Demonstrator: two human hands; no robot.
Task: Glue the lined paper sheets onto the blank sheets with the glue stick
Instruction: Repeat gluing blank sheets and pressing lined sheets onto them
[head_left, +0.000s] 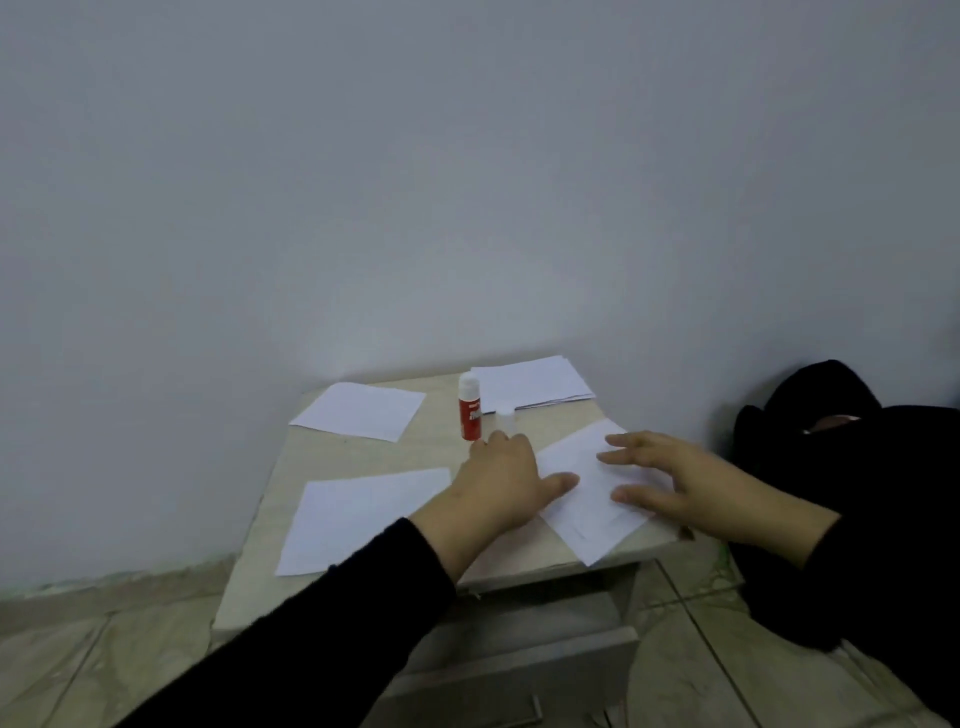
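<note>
A red glue stick (470, 408) with a white top stands upright near the middle back of the small table (363, 452); its white cap (505, 419) stands beside it. My left hand (501, 480) lies flat, fingers apart, at the left edge of a white sheet (587, 499) near the table's right front corner. My right hand (675, 480) rests spread on the same sheet. Whether this sheet is lined is too faint to tell. A blank sheet (358, 517) lies at front left, another sheet (361, 410) at back left. A paper stack (530, 387) sits at back right.
The table stands against a grey wall (415, 182). A black bag or cloth (852, 493) lies on the floor to the right, close to the table's edge. An open drawer (519, 665) juts out under the tabletop. Tiled floor (78, 649) shows at left.
</note>
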